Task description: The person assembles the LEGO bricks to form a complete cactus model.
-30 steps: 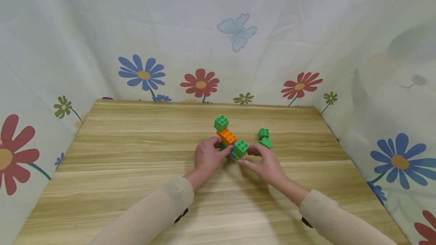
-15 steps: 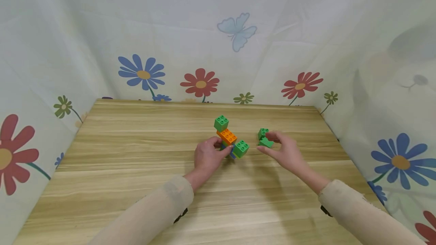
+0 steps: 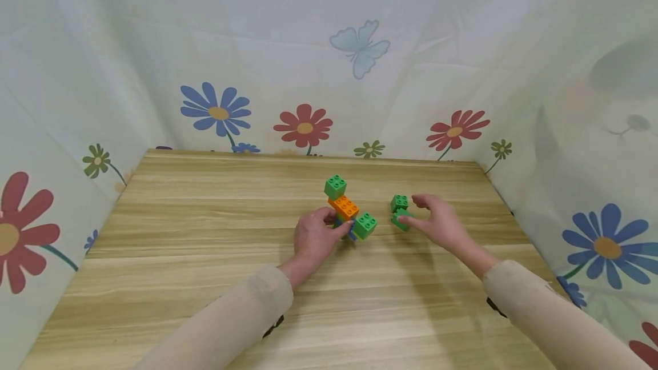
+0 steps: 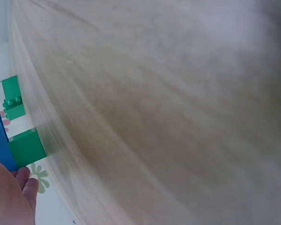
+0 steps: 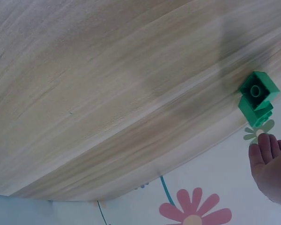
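My left hand (image 3: 317,236) grips a small build of toy bricks between thumb and fingers. It has an orange brick (image 3: 343,208), a green brick (image 3: 335,186) at its far end and another green brick (image 3: 365,225) at its near right. A blue brick (image 4: 1,143) of it shows beside the fingers in the left wrist view; its lower part is largely hidden. To the right, my right hand (image 3: 444,224) spreads thumb and fingers around a loose green brick (image 3: 404,220) lying on its side, hollow underside visible in the right wrist view. The thumb overlaps it in the head view.
An upright green brick (image 3: 399,202) with studs on top stands right behind the lying one. Everything sits on a wood-grain table (image 3: 216,204), enclosed at the back and sides by a flower-printed cloth (image 3: 288,44).
My right hand has left the build and moved right to the loose green bricks, its thumb now over the lying one, which has turned slightly. The left hand keeps its hold.
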